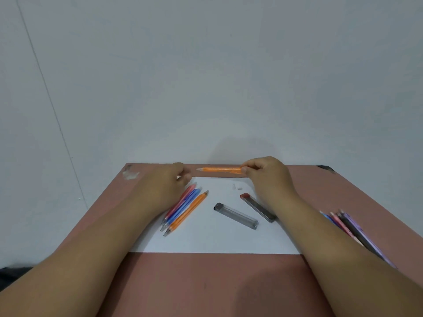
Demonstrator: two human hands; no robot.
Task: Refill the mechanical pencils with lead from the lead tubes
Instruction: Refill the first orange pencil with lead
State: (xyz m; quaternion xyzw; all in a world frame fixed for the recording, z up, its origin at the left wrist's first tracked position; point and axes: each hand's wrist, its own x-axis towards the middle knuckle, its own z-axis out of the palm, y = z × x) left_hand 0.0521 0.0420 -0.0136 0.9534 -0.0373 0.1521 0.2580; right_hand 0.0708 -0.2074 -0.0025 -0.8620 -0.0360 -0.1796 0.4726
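My right hand (265,173) grips the rear end of an orange mechanical pencil (219,169), held level above the far edge of the white paper (206,239), tip pointing left. My left hand (169,181) hovers just left of that tip, fingers pinched together; whether anything is between them I cannot tell. Below the left hand lie a red, a blue and an orange pencil (185,210) side by side. On the paper sit two lead tubes: a clear one with a black cap (235,216) and a dark one with a red cap (257,207).
A brown table (206,282) carries the paper and ends at a grey wall. Several more pencils (352,232) lie at the right edge, partly under my right forearm. Two tiny white bits (237,186) rest near the paper's far edge.
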